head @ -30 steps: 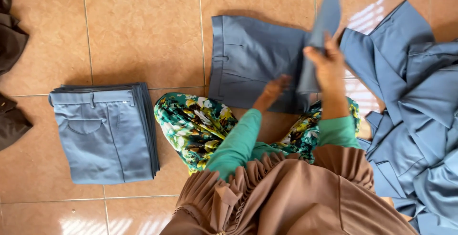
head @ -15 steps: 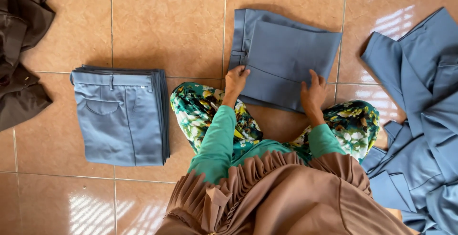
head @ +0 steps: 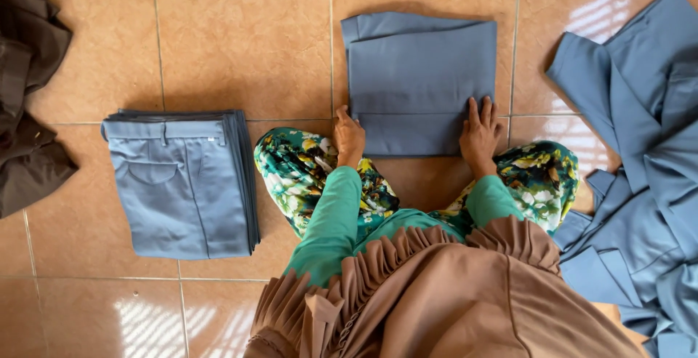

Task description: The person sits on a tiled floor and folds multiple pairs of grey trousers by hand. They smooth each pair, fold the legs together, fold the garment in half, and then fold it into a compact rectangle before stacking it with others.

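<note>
Folded grey trousers [head: 420,74]: near corners hidden under left hand [head: 349,137], right hand [head: 480,133].

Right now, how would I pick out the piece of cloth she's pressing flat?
Start at the tan tiled floor and look just past the floral knees. The folded blue-grey garment lies there, both hands on its near edge. Unlike the stacked trousers to one side and the loose heap opposite, it lies single and plain.

I sit on a glossy tan tiled floor [head: 240,38], likely a home or small sewing room: folded grey-blue trousers [head: 182,183] at nine o'clock, unfolded ones [head: 640,183] at three, dark brown clothes [head: 29,96] at ten.
</note>
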